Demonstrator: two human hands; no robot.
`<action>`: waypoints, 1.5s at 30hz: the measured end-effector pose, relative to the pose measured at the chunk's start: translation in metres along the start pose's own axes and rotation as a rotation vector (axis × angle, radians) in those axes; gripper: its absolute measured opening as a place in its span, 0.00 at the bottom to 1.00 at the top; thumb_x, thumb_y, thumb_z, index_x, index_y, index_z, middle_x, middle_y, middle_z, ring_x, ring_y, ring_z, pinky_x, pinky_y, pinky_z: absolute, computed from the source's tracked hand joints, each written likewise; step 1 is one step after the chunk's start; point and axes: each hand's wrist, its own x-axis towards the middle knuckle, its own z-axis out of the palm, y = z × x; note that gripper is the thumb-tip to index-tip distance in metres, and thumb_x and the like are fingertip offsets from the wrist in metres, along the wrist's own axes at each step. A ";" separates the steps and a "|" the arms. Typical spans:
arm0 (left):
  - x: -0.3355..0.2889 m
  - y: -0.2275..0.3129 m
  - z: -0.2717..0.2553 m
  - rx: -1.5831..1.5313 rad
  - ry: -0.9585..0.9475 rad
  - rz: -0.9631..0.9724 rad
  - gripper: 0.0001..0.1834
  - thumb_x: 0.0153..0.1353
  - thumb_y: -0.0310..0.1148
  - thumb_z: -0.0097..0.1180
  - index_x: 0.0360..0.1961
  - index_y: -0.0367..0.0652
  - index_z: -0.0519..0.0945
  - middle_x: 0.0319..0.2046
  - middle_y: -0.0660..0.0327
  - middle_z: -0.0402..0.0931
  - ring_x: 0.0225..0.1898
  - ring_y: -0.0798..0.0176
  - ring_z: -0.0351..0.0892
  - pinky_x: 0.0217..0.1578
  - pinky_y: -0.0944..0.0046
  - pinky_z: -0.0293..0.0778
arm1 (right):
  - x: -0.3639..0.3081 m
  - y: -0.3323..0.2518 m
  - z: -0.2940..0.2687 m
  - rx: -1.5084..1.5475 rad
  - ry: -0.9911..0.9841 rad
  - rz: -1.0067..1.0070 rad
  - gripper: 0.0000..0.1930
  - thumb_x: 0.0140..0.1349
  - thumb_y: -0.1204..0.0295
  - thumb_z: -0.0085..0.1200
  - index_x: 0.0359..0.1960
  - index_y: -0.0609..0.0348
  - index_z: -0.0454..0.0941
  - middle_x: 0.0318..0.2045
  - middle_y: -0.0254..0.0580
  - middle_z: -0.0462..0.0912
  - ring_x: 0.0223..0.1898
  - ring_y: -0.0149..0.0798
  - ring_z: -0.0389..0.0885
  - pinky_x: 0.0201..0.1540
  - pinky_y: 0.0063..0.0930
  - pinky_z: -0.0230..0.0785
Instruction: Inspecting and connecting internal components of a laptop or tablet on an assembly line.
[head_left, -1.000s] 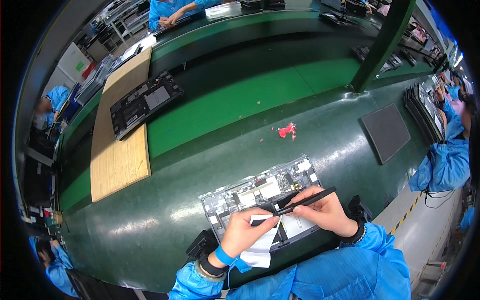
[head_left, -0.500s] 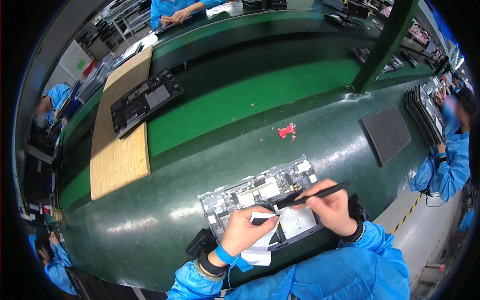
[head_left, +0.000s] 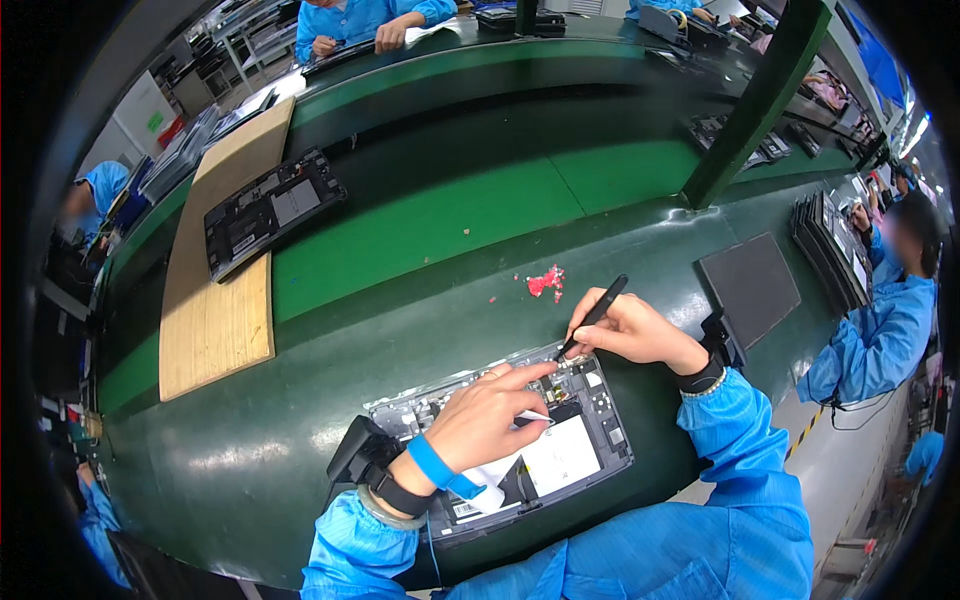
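An opened flat electronic device point(head_left: 612, 425), likely a laptop base, lies in front of me with its circuit board and pale battery-like panels exposed. My left hand point(head_left: 492, 418) is over its middle, index finger stretched to the circuit board. Its other fingers are curled on a white sheet point(head_left: 488, 498), partly hidden beneath the hand, with a white tip showing past the fingers. At the device's far edge, my right hand point(head_left: 630, 328) grips slim black tweezers point(head_left: 603, 303), slanted, with their tip down beside my left index fingertip.
Red scraps point(head_left: 546, 283) lie beyond the device. A dark flat panel point(head_left: 750, 290) is to the right, near a stack of device shells point(head_left: 832, 250) and a co-worker point(head_left: 880, 320). Another opened device point(head_left: 275, 212) rests on a wooden board point(head_left: 218, 335) at left. A green post point(head_left: 757, 105) rises behind.
My right hand has moved up and away from me, bringing the tweezers upright to the device's far edge. My left hand has turned palm-down over the board, its index finger now extended.
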 end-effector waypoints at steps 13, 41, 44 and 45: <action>0.005 0.003 -0.001 0.069 -0.080 -0.061 0.06 0.47 0.34 0.57 0.25 0.44 0.80 0.49 0.63 0.72 0.36 0.58 0.71 0.36 0.63 0.70 | 0.006 0.004 -0.013 0.040 -0.110 0.028 0.06 0.60 0.77 0.48 0.37 0.65 0.68 0.31 0.41 0.77 0.35 0.36 0.81 0.36 0.23 0.76; -0.005 0.013 0.000 -0.283 0.147 -0.417 0.08 0.52 0.32 0.58 0.31 0.39 0.79 0.39 0.58 0.78 0.35 0.63 0.78 0.36 0.68 0.72 | -0.025 -0.012 0.022 0.262 0.342 -0.034 0.10 0.60 0.78 0.48 0.42 0.67 0.67 0.31 0.43 0.78 0.35 0.34 0.80 0.33 0.20 0.74; -0.029 0.017 0.006 -0.429 0.264 -0.439 0.10 0.52 0.29 0.59 0.35 0.38 0.79 0.32 0.59 0.80 0.33 0.69 0.77 0.36 0.71 0.71 | -0.043 -0.021 0.051 0.346 0.260 -0.010 0.11 0.58 0.80 0.50 0.43 0.68 0.68 0.33 0.45 0.78 0.36 0.34 0.80 0.37 0.21 0.73; -0.033 0.018 0.005 -0.447 0.256 -0.457 0.11 0.52 0.28 0.59 0.37 0.38 0.80 0.31 0.61 0.80 0.33 0.71 0.76 0.35 0.72 0.71 | -0.046 -0.022 0.058 0.370 0.242 0.003 0.11 0.57 0.79 0.50 0.42 0.68 0.69 0.33 0.45 0.78 0.37 0.35 0.80 0.38 0.22 0.73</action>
